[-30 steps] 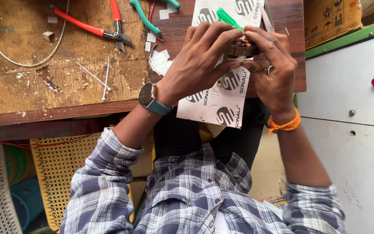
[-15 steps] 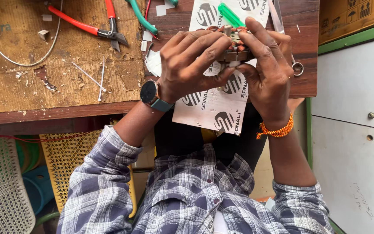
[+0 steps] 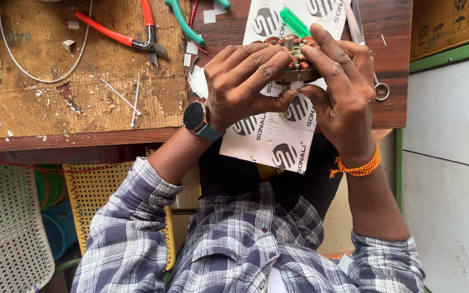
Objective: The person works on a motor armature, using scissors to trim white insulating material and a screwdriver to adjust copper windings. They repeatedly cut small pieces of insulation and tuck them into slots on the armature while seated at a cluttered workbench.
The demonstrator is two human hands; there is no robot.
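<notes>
Scene: a person's view down onto a worn wooden workbench (image 3: pixel 82 108), both forearms in checked shirt sleeves reaching up to it.
Object in hand: a small round motor stator with copper-brown wire coils and a grey metal core (image 3: pixel 295 57), held just above a white printed cardboard sheet (image 3: pixel 270 138) lying on the bench.
Left hand (image 3: pixel 245 81): fingers curled over the stator's left side and top, thumb pressing under it; a dark round wristwatch (image 3: pixel 195 117) on the wrist.
Right hand (image 3: pixel 343 89): fingers closed on the stator's right edge, thumb meeting the left thumb beneath; an orange thread band (image 3: pixel 360 167) on the wrist.
Progress: coils look wound in place; by my judgement, the work is in a mid, hands-on stage, with fingers pressing or seating something on the rim. What exactly is hidden.
Nearby: red-handled pliers (image 3: pixel 123 37), green-handled pliers (image 3: pixel 185 24), a green-handled screwdriver (image 3: pixel 294 21) behind the stator.
</notes>
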